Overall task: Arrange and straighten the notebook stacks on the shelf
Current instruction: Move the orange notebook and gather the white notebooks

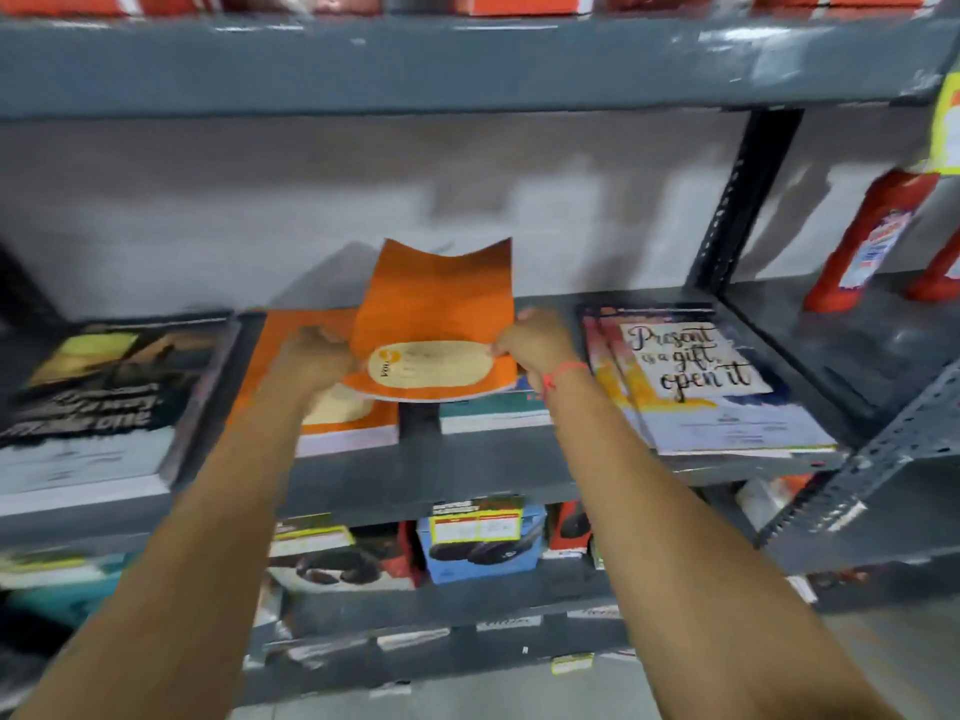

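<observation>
So that it can go on the right stack, both hands, the left hand (317, 356) and the right hand (535, 345), pinch the bendy orange notebook (434, 314) by its sides.

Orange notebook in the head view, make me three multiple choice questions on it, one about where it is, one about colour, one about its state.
1. Where is the orange notebook?
A. Held above the middle shelf, between two stacks
B. On the floor
C. On the top shelf

2. What colour are the bottles at far right?
A. Green
B. Red
C. Black

3. How is the notebook held?
A. Left hand only
B. Lying flat, untouched
C. By both hands, bent upward

Answers: 1 A, it hangs over the gap beside the orange stack. 2 B, their bodies are red. 3 C, the left hand and right hand grip its sides and its far edge curls up.
</observation>
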{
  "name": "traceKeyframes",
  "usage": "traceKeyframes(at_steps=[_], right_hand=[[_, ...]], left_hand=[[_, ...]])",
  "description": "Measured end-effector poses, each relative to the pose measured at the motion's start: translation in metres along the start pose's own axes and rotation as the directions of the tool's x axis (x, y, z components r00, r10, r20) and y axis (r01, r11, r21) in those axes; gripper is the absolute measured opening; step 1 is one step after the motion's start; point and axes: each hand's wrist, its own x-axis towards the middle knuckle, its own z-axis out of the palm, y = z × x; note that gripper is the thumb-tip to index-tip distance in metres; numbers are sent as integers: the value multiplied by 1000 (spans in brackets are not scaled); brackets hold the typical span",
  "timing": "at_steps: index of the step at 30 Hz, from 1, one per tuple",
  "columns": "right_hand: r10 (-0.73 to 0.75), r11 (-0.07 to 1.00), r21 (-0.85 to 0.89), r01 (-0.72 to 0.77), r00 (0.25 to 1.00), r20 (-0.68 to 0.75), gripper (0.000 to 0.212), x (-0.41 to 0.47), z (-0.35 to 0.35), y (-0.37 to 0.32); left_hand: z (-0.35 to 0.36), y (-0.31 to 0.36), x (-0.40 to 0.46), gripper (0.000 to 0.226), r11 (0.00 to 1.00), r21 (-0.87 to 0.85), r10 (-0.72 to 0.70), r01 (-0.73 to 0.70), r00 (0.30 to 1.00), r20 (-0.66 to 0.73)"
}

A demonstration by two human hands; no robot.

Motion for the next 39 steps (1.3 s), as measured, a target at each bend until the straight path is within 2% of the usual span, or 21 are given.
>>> traceKeyframes(at_steps=[3,4,6,9,12,13,15,18,21,23,24,26,29,33,36,39], right_hand=[[-70,989,-125,80,995,78,21,-8,61,-14],[-87,982,-155,105,989,121,26,-11,85,-17],[-89,977,-177,115,985,148,16,-9,112,-11],[-31,979,-196,60,989,146,42,-6,136,0],[-3,967,-251,39,990,142,32,-5,149,10],[11,968,-249,25,990,143,32,-5,149,13],[18,963,-268,17,992,128,42,-3,148,16],[4,944,-328,36,993,120,59,-3,148,15],[-115,924,-353,146,987,108,46,-5,141,13],[-204,946,-255,200,979,8,35,-7,128,10],[-225,956,-207,205,972,-73,30,-6,114,9],[-226,968,-163,191,946,-233,18,-3,83,13],[-254,934,-337,119,885,-390,24,3,24,33],[-181,848,-520,-103,866,-466,37,4,-57,74],[-41,781,-558,-280,869,-493,40,4,-115,104],[54,704,-610,-364,883,-465,44,5,-160,130]], left_hand=[[-39,-46,10,42,995,9,-104,104,994,-37],[-50,-62,11,34,991,18,-134,135,989,-58],[-62,-84,14,17,986,37,-163,165,985,-55],[-66,-104,15,11,978,12,-209,210,977,-30],[-63,-121,23,28,963,-117,-252,245,966,-51],[-61,-123,23,30,965,-111,-246,236,966,-80],[-61,-125,22,25,971,-42,-240,237,965,-106],[-66,-120,22,17,963,146,-221,226,974,-47],[-66,-103,23,28,892,391,-221,225,974,-56],[-59,-85,21,36,860,469,-149,202,978,-147],[-50,-72,19,36,875,457,-77,157,979,-190],[-25,-44,13,32,909,416,115,-20,972,-205],[27,5,-4,29,874,360,382,-326,920,-94],[108,66,-40,31,832,195,507,-519,855,111],[169,95,-68,28,872,46,452,-487,839,302],[217,108,-79,26,959,-62,278,-278,867,413]])
